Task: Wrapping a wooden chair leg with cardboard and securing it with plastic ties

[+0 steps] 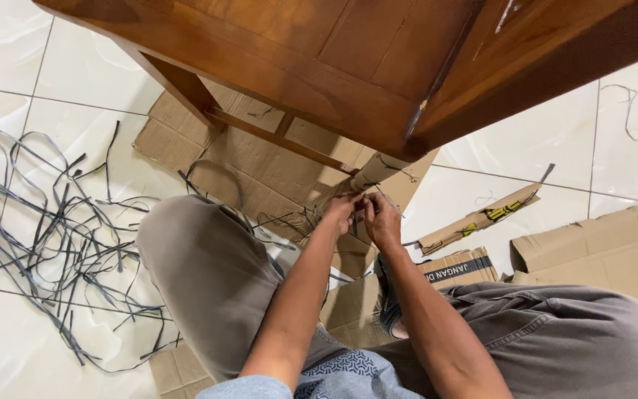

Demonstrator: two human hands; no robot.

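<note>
You are crouched on a floor of large glossy white marble-look tiles (481,196), with thin grey grout lines crossing it. At your far left lies one loose tangle of thin dark grey plastic packing straps (46,222), too many strands to count, spread flat over the tiles. Next comes one big flattened sheet of brown corrugated cardboard (252,166), on which the brown varnished wooden cabinet (348,52) stands; two of its legs show, a bare slanted one (179,85) at the left and a corner leg wrapped in brown cardboard (374,171) near the middle. Both your hands meet at the foot of that wrapped leg. Your left hand (341,213) pinches with fingers close together at the wrapping's lower edge, and your right hand (382,222) is narrowed just beside it, touching the same wrapping; a thin dark strap runs past the fingers, but which hand grips it cannot be told. To the right lie three more cardboard pieces: a folded strip (481,218), a small printed piece (459,267) and a large sheet (599,240).
</note>
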